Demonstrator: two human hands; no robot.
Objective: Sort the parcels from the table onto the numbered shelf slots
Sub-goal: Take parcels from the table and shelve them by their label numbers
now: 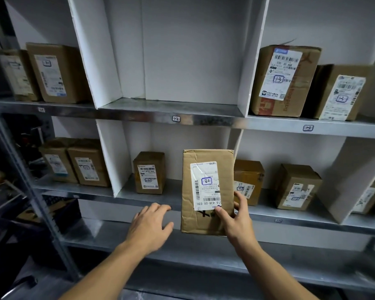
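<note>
Before the middle slot (pixel 171 189), right hand (pixel 238 219) pinches the parcel (pixel 206 185) upright by its lower edge, left hand (pixel 149 226) spread beside it; best slide it in right of the box (pixel 149 172), label out.

Right hand (pixel 236 220) grips upright parcel (pixel 206 187) before shelf (pixel 139 200); left hand (pixel 149 226) relaxed, just beside; label (pixel 206 181) seemingly 2-2.

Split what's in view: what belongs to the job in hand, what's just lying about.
In hand: parcel marked 2-2, right hand gripping it, left hand, middle slot with small 2-2 box.
Lying about: 1-3 boxes, top-left boxes, dark clutter beside rack.
</note>
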